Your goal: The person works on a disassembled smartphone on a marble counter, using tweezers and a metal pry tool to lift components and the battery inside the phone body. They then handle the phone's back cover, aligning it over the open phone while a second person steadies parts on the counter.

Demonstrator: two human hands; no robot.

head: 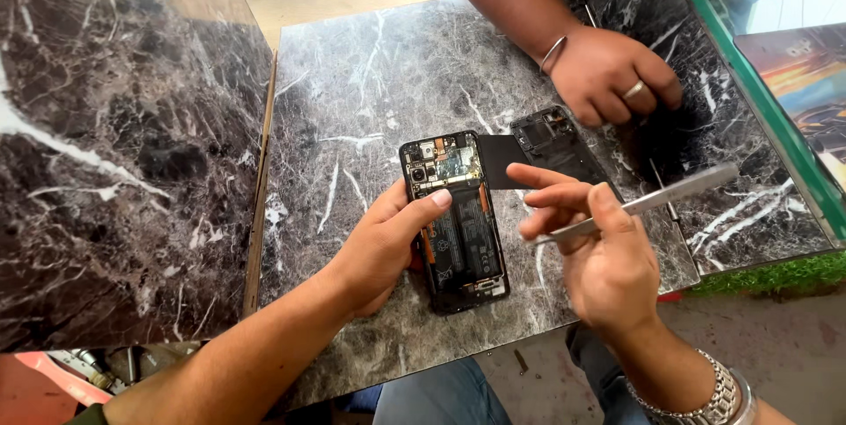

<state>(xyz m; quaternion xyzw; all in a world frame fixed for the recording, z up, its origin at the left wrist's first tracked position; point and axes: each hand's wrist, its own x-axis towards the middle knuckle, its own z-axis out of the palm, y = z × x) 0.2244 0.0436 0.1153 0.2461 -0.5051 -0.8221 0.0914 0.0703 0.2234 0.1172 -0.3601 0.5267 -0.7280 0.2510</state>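
On the dark marble-patterned desk (379,81), at six o'clock, lies the black opened smartphone (456,220), back cover off, battery and board exposed. Left hand (383,244) fingers clasp its left edge. Right hand (595,253) fingers pinch silver metal tweezers (648,202). The removed black back cover (551,145) lies at one o'clock under another person's hand (608,72). Disassembly looks early. Desk's front edge is near; open room lies at eleven o'clock.

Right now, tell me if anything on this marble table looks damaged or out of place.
The phone lies opened, circuit board and battery bare, steadied by the left hand. Its back cover sits detached beside it. The right hand holds metal tweezers. Nothing looks spilled.
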